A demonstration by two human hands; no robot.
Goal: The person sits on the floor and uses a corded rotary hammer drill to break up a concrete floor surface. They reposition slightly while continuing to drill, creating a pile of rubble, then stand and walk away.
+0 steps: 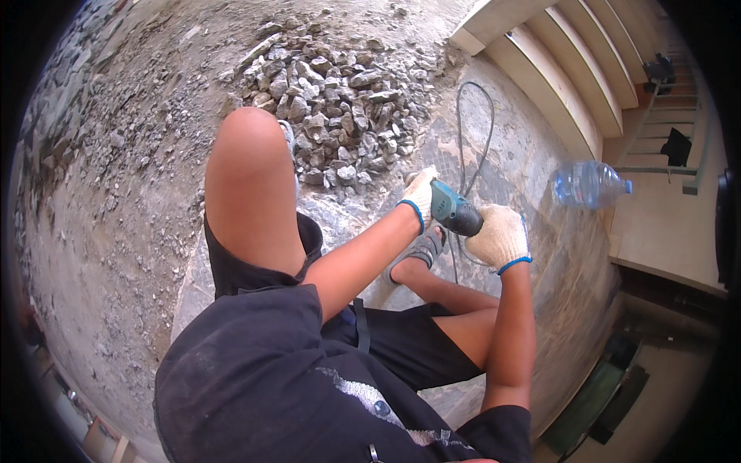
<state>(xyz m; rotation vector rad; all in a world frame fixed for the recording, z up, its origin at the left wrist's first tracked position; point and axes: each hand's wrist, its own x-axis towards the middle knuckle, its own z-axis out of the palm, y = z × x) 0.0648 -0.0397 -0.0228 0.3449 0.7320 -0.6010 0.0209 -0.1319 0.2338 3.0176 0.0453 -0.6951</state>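
A teal and black corded power drill (454,210) is held between my two hands, above the paved floor and close to my sandalled foot. My left hand (421,194), in a cream knit glove with a blue cuff, is closed around its front end. In a matching glove, my right hand (498,236) grips the black rear end. Both gloves hide parts of the tool, and its tip is hard to make out. A dark cord (492,127) loops over the floor beyond the drill and runs down behind it.
A heap of broken grey stones (332,104) lies ahead, with gravelly dirt (131,185) to the left. Pale steps (544,85) rise at the far right. A large clear blue water bottle (588,185) lies on its side to the right, near a leaning ladder (660,139).
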